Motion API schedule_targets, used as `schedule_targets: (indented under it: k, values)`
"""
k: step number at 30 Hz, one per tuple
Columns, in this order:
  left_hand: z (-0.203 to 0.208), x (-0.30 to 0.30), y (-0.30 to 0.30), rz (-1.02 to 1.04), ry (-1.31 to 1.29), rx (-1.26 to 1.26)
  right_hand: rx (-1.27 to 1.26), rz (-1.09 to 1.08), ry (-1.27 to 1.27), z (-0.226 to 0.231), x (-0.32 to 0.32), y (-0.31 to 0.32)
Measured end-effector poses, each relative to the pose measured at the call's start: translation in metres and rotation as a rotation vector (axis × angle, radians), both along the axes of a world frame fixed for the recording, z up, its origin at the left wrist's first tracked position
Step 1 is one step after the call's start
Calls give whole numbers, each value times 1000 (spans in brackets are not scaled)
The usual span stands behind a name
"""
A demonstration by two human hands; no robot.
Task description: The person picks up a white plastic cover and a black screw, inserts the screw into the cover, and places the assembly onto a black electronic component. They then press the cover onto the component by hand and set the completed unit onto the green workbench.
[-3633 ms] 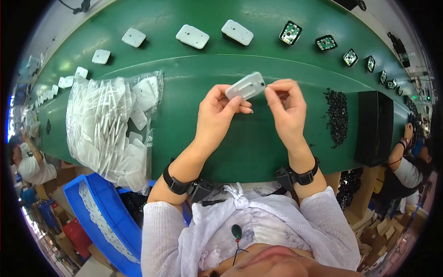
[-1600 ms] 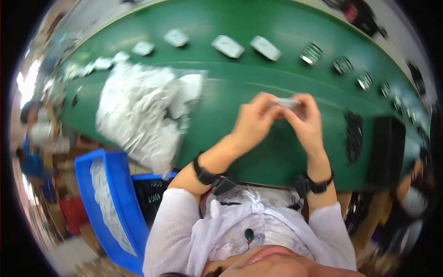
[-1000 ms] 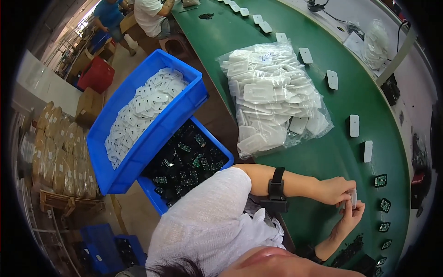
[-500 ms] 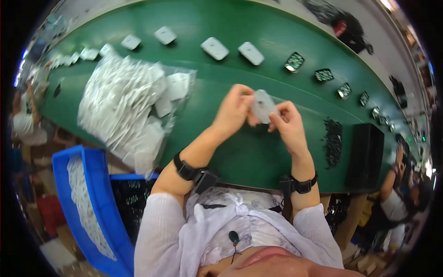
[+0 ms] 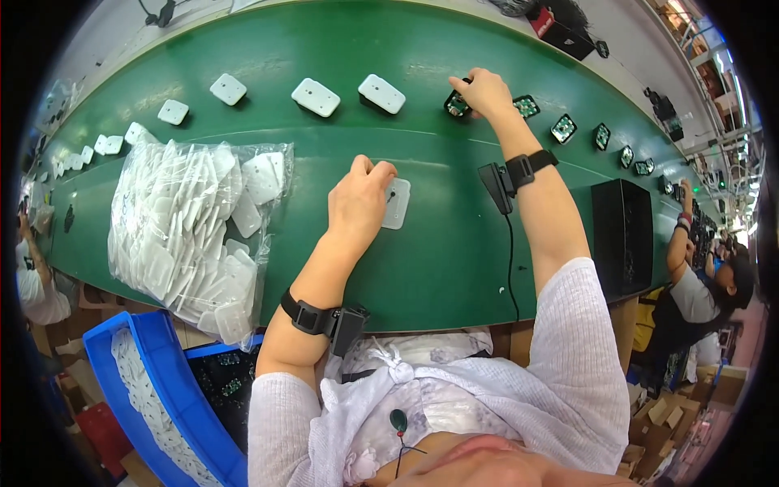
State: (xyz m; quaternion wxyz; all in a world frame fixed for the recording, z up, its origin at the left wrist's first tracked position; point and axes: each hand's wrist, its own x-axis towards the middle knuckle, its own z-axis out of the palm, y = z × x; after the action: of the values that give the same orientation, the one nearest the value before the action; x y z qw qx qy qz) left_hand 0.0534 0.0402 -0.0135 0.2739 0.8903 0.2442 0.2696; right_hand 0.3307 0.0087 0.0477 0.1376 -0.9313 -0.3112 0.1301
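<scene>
My left hand [image 5: 357,199] is closed on a white rounded plastic cover [image 5: 398,206], pinching its left edge just above the green table. Out at the far side, my right hand [image 5: 488,91] has its fingers closed on a small black case with a green circuit board [image 5: 456,105] inside. My fingers hide part of that case. To its left stand cases topped with white covers [image 5: 381,93]. On its right, several open black cases with circuit boards [image 5: 563,128] continue the row.
A clear bag full of white covers [image 5: 182,235] lies on the left of the green table [image 5: 438,284]. A black box [image 5: 622,235] stands at the right. Below the left edge is a blue bin [image 5: 166,381] of white parts. Another person [image 5: 698,284] is at the far right.
My right hand has let go of the white cover and reached forward to a black case. My left hand has moved left and nearer with the cover. The view has shifted.
</scene>
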Motion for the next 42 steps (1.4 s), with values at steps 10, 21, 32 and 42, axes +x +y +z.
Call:
schedule_targets:
  k: [10, 21, 32, 42]
  values:
    - [21, -14, -31, -115, 263, 275, 465, 347, 133, -17, -106, -139]
    - [12, -36, -14, -315, -99, -1, 640, 518, -40, -9, -144, -141]
    - [7, -52, -13, -377, 54, 39, 545, 651, -61, -17, -169, -127]
    - [12, -52, -19, -355, 134, 158, 478, 669, -220, -24, -172, -128]
